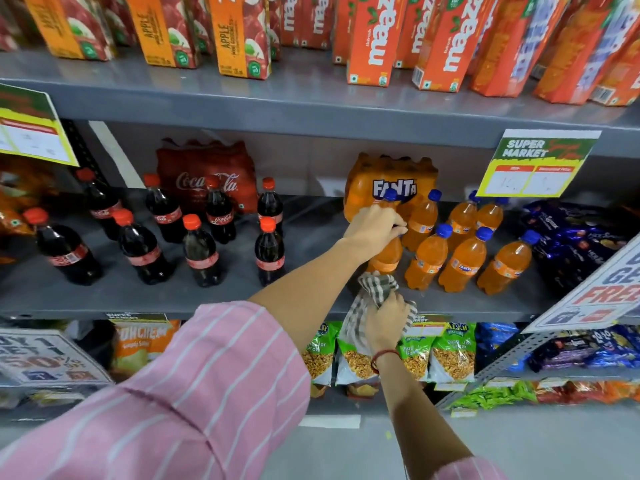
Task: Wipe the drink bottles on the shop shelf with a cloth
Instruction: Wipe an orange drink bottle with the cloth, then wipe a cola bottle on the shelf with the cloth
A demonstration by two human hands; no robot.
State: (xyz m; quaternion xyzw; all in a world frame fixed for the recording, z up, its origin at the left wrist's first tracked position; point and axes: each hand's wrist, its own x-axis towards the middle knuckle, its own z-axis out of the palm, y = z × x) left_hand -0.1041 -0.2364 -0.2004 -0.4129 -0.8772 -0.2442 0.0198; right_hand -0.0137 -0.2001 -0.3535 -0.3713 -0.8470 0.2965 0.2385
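Observation:
On the grey middle shelf (304,292) stand several orange Fanta bottles (462,261) with blue caps, right of centre. My left hand (374,228) is closed around the neck of the leftmost orange bottle (386,256), covering its cap. Just below it, my right hand (386,322) grips a grey checked cloth (375,285), bunched up against the base of that bottle. Several dark cola bottles (202,249) with red caps stand on the left half of the same shelf.
Shrink-wrapped Coca-Cola (207,171) and Fanta (391,181) packs sit at the shelf's back. Juice cartons (374,39) line the shelf above. A price sign (535,164) hangs at upper right. Purple snack packs (575,237) lie right of the bottles, snack bags (450,351) below.

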